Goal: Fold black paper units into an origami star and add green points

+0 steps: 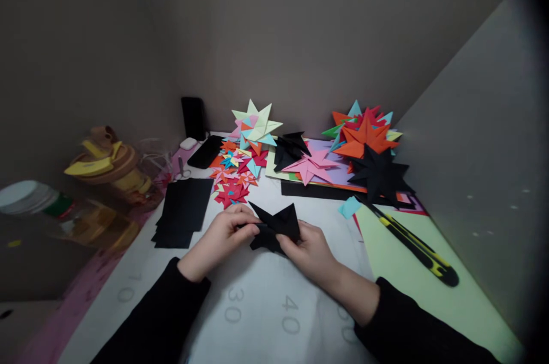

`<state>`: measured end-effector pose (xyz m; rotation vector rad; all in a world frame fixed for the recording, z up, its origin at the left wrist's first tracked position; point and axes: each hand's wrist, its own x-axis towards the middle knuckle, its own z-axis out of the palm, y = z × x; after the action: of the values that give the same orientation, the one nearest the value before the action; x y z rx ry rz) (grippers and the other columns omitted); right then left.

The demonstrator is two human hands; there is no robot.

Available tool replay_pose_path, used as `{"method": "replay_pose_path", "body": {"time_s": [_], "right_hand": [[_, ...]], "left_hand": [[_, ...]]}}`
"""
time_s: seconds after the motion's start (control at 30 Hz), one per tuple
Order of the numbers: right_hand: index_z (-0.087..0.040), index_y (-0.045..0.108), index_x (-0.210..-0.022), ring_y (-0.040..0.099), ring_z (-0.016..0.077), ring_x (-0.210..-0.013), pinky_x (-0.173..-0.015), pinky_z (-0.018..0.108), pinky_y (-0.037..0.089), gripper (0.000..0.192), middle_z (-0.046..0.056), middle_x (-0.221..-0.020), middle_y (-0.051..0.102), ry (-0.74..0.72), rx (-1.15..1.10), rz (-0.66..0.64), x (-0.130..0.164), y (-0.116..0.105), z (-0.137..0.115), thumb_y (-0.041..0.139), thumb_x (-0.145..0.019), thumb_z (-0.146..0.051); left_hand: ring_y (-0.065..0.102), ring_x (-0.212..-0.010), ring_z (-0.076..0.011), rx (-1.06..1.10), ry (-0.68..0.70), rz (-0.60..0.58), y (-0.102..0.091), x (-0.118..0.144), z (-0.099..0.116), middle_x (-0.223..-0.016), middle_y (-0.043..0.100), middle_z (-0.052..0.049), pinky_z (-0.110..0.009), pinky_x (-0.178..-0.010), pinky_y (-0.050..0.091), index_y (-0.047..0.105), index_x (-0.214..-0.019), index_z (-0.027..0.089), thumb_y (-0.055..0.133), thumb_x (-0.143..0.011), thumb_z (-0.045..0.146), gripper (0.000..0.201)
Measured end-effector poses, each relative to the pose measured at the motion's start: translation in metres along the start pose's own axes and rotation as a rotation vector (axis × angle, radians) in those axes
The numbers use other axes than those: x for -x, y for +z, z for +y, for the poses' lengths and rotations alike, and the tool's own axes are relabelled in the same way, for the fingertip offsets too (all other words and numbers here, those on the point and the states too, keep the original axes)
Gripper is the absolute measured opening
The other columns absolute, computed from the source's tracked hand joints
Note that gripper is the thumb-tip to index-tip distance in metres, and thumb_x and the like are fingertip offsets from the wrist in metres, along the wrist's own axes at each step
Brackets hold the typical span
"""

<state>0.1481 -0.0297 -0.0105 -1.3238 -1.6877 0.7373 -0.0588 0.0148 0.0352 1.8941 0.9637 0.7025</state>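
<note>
Two bare hands of ours meet over the white cutting mat printed with grey numbers [257,307]: our left hand [223,238] pinches the near-left edge of a black folded paper piece with pointed tips [277,226], fingers curled onto it, while our right hand [311,252] pinches its lower right side, thumb on top. The piece sits just above the mat, in the middle, between both hands. We judge it very light and thin, stiff only along its creases, easy to crumple or tear at the points, so the folded edges and the thicker centre look like the safest places to grip, not the tips. Just beside our left hand lies a stack of flat black paper squares [182,209]. Behind it are small multicoloured folded paper stars in a heap [235,178], a pale green and pink paper star standing up [256,123], a pink flat star [311,166], a large orange and red spiked paper star [364,135] and a big black paper star [380,175]. To the right, a yellow and black utility knife [414,244] rests on a pale green sheet [429,295]. A black phone [206,151] lies near the back. Dim grey walls close in the corner; blurred yellow and brown objects [107,163] stand to the left.
</note>
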Motion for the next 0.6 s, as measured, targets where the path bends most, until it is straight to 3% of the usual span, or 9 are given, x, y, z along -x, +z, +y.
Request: {"method": "replay_pose_path", "body": {"time_s": [0.13,0.37,0.47,0.6], "right_hand": [[-0.014,0.065,-0.073,0.059,0.017,-0.062,-0.058,0.026,0.046,0.01,0.005,-0.069,0.066,0.114,-0.097,-0.021,-0.0004,0.0012,-0.0016,0.058,-0.076,-0.022],[-0.015,0.064,-0.087,0.061,0.0169,-0.068,-0.063,0.027,0.05,0.02,0.004,-0.076,0.067,0.256,-0.515,-0.136,-0.0035,-0.0006,-0.0067,0.064,-0.074,-0.031],[-0.016,0.06,-0.076,0.053,0.0124,-0.054,-0.051,0.023,0.044,0.025,-0.001,-0.061,0.059,0.32,-0.622,-0.159,-0.0056,-0.0025,-0.0087,0.066,-0.075,-0.041],[-0.017,0.052,-0.06,0.04,0.008,-0.043,-0.041,0.02,0.031,0.036,-0.004,-0.05,0.049,0.417,-0.654,-0.157,-0.0054,-0.0008,-0.0074,0.067,-0.073,-0.047]], "left_hand": [[0.055,-0.069,-0.0138,-0.111,-0.026,-0.09,0.0027,-0.0009,0.0027,-0.074,0.059,-0.002,-0.025,-0.066,0.042,0.061,-0.069,0.015,0.045,-0.09,0.027,0.029],[0.042,-0.056,-0.0107,-0.197,-0.078,0.031,0.0084,0.0003,0.0036,-0.056,0.045,0.003,-0.023,-0.055,0.033,0.045,-0.054,0.017,0.047,-0.089,0.034,0.038],[0.042,-0.055,-0.0105,-0.165,-0.098,0.045,0.0086,0.0005,0.0051,-0.054,0.045,0.003,-0.023,-0.054,0.032,0.046,-0.052,0.017,0.049,-0.087,0.037,0.041],[0.046,-0.056,-0.0111,-0.052,-0.206,0.148,0.0085,0.0003,0.0097,-0.056,0.052,0.003,-0.022,-0.054,0.035,0.054,-0.057,0.016,0.058,-0.081,0.04,0.034]]}}
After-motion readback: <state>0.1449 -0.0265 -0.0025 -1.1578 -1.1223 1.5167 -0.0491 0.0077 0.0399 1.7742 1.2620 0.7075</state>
